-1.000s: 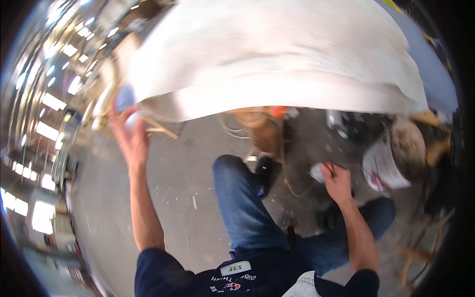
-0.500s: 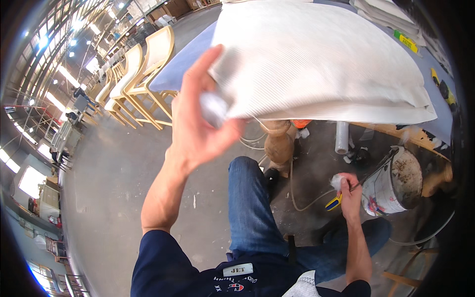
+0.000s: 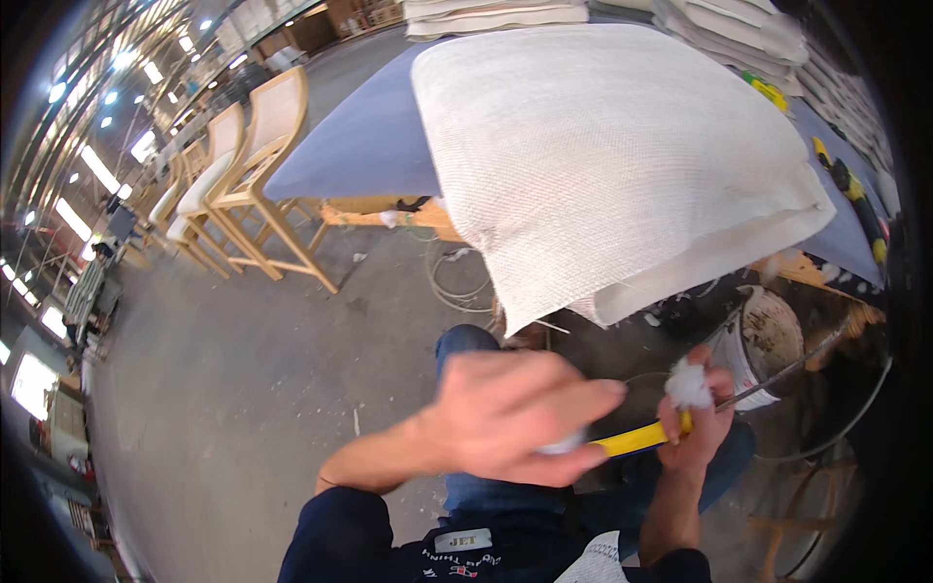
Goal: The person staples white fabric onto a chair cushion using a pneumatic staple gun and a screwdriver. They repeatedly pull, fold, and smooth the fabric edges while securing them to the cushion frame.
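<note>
My left hand (image 3: 515,413), blurred by motion, is in front of my knee with its fingers bent around a bit of white stuffing (image 3: 564,445). The fingertips are close to the end of a yellow handle; whether they touch it I cannot tell. My right hand (image 3: 705,432) is closed around this long tool with a yellow handle (image 3: 637,442) and a thin metal shaft (image 3: 792,367). A tuft of white fluffy stuffing (image 3: 689,387) is pinched in the same hand. Ahead of both hands, a white ribbed fabric cover (image 3: 622,165) lies with its near corners hanging over the table edge.
The table (image 3: 350,146) has a blue-grey top. Folded fabric pieces (image 3: 496,17) are stacked at its back, and a yellow and black tool (image 3: 850,189) lies at the right. A dirty white bucket (image 3: 743,340) stands at the right. Wooden chairs (image 3: 262,175) are at the left.
My left hand has come down from the cover's left corner to beside my right hand. The cover's near edge now droops lower. The tool in my right hand shows more fully.
</note>
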A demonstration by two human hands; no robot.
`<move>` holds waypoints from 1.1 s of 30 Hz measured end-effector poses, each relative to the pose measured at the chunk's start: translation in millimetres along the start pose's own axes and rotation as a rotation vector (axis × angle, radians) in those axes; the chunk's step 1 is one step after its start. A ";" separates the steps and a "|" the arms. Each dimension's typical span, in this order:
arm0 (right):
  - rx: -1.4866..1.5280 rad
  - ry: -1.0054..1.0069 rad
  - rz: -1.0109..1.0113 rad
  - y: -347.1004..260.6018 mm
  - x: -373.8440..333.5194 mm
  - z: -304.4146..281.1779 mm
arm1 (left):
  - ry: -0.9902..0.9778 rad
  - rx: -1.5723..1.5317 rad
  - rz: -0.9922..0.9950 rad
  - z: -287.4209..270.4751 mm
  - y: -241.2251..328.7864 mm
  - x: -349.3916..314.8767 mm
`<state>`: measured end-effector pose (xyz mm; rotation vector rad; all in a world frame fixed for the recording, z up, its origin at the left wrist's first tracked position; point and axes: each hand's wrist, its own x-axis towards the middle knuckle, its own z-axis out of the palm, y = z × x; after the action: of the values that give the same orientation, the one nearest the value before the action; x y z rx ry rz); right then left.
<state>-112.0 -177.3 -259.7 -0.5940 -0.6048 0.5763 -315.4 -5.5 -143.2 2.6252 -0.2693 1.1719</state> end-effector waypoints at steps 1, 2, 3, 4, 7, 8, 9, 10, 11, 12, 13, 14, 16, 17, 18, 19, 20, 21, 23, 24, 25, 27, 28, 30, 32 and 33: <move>0.017 -0.068 -0.014 0.1 0.2 12.9 | -0.014 -0.073 -0.050 26.8 3.8 0.9; -0.062 -0.126 -0.070 1.8 -0.8 19.9 | 0.007 -0.145 -0.091 44.1 5.3 4.1; -0.136 -0.184 -0.125 5.8 -1.1 24.1 | 0.019 -0.212 -0.130 58.3 7.5 8.5; -0.139 -0.182 -0.105 5.6 -1.4 28.1 | 0.029 -0.279 -0.168 67.8 8.6 11.0; -0.149 -0.187 -0.045 2.8 -1.2 34.4 | 0.073 -0.329 -0.140 78.0 0.9 13.5; -0.167 -0.191 -0.018 1.5 0.0 33.2 | 0.063 -0.315 -0.151 78.6 -1.4 12.1; -0.240 -0.231 -0.009 0.6 1.3 30.9 | 0.083 -0.298 -0.157 78.4 -4.0 8.9; -0.234 -0.202 0.025 -2.5 -5.6 32.9 | 0.106 -0.330 -0.150 83.8 -8.9 4.9; -0.202 -0.192 0.066 -2.0 -8.0 36.8 | 0.107 -0.305 -0.156 83.3 -9.8 3.2; -0.117 -0.163 0.085 0.7 -6.7 40.1 | 0.113 -0.260 -0.172 79.8 -10.0 3.6; -0.069 -0.131 0.106 3.2 -6.6 40.9 | 0.103 -0.239 -0.133 78.5 -13.0 3.0; -0.030 -0.095 0.122 3.7 -8.6 43.2 | 0.107 -0.212 -0.103 77.6 -14.3 1.5; -0.012 -0.032 0.160 3.1 -7.7 46.8 | 0.105 -0.179 -0.046 80.9 -17.8 5.4; -0.067 -0.069 0.181 4.2 -8.2 45.5 | 0.097 -0.184 -0.027 82.0 -20.1 4.9; -0.121 -0.107 0.206 6.4 -8.2 42.2 | 0.090 -0.186 -0.010 83.4 -22.2 4.9; -0.175 -0.145 0.235 8.0 -8.2 40.6 | 0.061 -0.205 -0.021 84.6 -23.6 5.6; -0.164 -0.125 0.227 9.0 -8.5 45.6 | 0.032 -0.214 -0.032 83.8 -23.5 7.3; -0.167 -0.114 0.214 13.3 -8.8 45.4 | 0.003 -0.224 -0.043 82.8 -23.2 8.7; -0.177 -0.092 0.187 21.8 -9.1 41.2 | -0.044 -0.210 -0.092 77.9 -22.3 11.1; -0.212 -0.072 0.201 22.9 -8.5 40.1 | -0.067 -0.203 -0.115 74.9 -22.0 11.3; -0.247 -0.049 0.214 23.3 -8.2 38.9 | -0.039 -0.219 -0.061 70.3 -24.8 4.6; -0.280 -0.050 0.218 19.9 -4.0 40.5 | 0.039 -0.228 0.046 53.1 -26.7 -17.1; -0.280 -0.046 0.204 18.7 -2.0 38.2 | 0.121 -0.088 0.120 41.3 -16.9 -18.4; -0.275 -0.031 0.180 15.7 2.4 33.7 | 0.286 0.094 0.442 13.7 -23.3 -20.0; -0.280 0.018 0.170 13.5 2.9 21.1 | 0.421 0.263 0.431 -2.1 -22.8 -8.1; -0.298 0.005 0.150 12.1 4.6 21.1 | 0.455 0.426 0.172 -13.6 -1.4 5.6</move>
<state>-126.6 -158.9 -251.9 -0.9273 -0.6505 0.6294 -320.9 -0.5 -130.5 2.6005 -0.1699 2.0341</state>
